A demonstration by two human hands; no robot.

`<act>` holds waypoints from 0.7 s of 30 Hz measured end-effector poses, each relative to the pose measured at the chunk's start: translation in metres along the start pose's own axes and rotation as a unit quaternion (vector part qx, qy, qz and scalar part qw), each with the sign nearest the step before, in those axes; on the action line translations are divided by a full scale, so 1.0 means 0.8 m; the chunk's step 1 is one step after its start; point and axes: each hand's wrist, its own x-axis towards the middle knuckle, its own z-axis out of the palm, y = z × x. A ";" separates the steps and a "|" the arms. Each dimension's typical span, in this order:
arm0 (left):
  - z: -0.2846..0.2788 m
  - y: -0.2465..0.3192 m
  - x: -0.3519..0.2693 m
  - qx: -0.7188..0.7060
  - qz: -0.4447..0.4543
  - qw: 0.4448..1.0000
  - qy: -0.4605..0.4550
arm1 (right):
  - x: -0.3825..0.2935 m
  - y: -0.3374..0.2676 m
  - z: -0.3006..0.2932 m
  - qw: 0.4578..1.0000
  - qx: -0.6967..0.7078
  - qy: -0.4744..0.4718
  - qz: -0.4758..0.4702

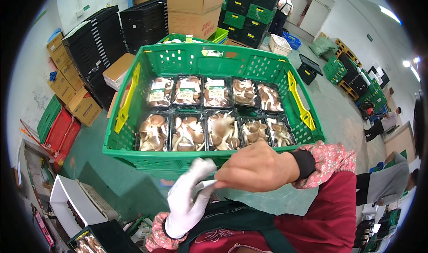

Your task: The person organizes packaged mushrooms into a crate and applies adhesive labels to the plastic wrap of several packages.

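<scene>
My left hand (189, 194) wears a white glove, its fingers curled in front of the green plastic crate (214, 156). My bare right hand (255, 169) pinches a small white piece (204, 184) beside the gloved thumb; whether it is a label or a glove fingertip I cannot tell. Inside the crate, black trays of brown mushrooms under clear film lie in two rows. Three trays at the left of the far row bear printed labels (187, 90). The other far-row trays (244, 92) and the near row (189, 132) show no such label.
Yellow handles (128, 97) sit on the crate's sides. Behind it stand a cardboard box (195, 14) and stacked black and green crates (247, 12). At lower left are a white container (72, 203) and a dark crate of mushrooms (88, 243). Other people (384, 181) are at the right.
</scene>
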 end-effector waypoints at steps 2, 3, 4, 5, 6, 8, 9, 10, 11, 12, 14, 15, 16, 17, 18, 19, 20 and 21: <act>0.003 -0.016 -0.003 0.025 0.068 0.997 -0.013 | -0.011 -0.005 -0.002 0.991 -0.110 0.039 -0.067; 0.006 -0.018 0.000 0.043 0.064 0.997 0.001 | -0.016 -0.003 -0.005 0.987 -0.133 0.049 -0.073; 0.008 -0.020 0.003 0.061 0.060 0.996 0.015 | -0.022 0.000 -0.007 0.983 -0.157 0.059 -0.079; 0.011 -0.022 0.007 0.078 0.056 0.995 0.028 | -0.025 0.002 -0.009 0.977 -0.181 0.069 -0.085; 0.019 -0.027 0.011 0.064 0.035 0.997 0.038 | -0.023 0.007 -0.010 0.978 -0.171 0.088 -0.076; 0.029 -0.037 0.011 0.043 0.025 0.999 0.019 | -0.021 0.042 -0.028 0.983 -0.160 0.087 0.018; 0.043 -0.027 0.014 0.044 0.011 0.999 0.021 | -0.024 0.086 -0.032 0.965 -0.185 0.128 0.135; 0.048 -0.027 0.013 0.065 -0.001 0.998 -0.020 | 0.001 0.118 -0.051 0.953 -0.062 0.236 0.177; 0.047 -0.044 0.004 0.079 0.034 0.994 -0.060 | 0.006 0.156 -0.076 0.912 -0.156 0.165 0.341; 0.051 -0.043 0.002 0.060 0.049 0.994 -0.070 | -0.019 0.210 -0.102 0.909 -0.178 0.136 0.352; 0.039 -0.053 -0.005 0.046 0.046 0.995 -0.072 | -0.094 0.306 -0.100 0.900 -0.186 0.063 0.390; 0.025 -0.050 -0.008 0.042 0.006 0.998 -0.056 | -0.118 0.336 -0.090 0.894 -0.176 0.018 0.412; 0.011 -0.051 -0.018 0.023 -0.034 0.999 -0.034 | -0.134 0.354 -0.072 0.892 -0.171 -0.004 0.418; 0.000 -0.054 -0.026 0.004 -0.073 0.997 -0.010 | -0.142 0.367 -0.054 0.891 -0.166 -0.027 0.422; -0.004 -0.058 -0.030 0.009 -0.057 0.998 -0.006 | -0.148 0.379 -0.039 0.872 -0.157 -0.052 0.461; -0.006 -0.063 -0.032 0.012 -0.041 0.999 -0.005 | -0.157 0.384 -0.027 0.868 -0.152 -0.063 0.469; -0.006 -0.066 -0.034 0.014 -0.026 1.000 -0.005 | -0.170 0.391 -0.013 0.867 -0.196 -0.095 0.449; -0.004 -0.063 -0.031 0.018 -0.028 0.999 -0.024 | -0.185 0.397 0.001 0.863 -0.237 -0.125 0.428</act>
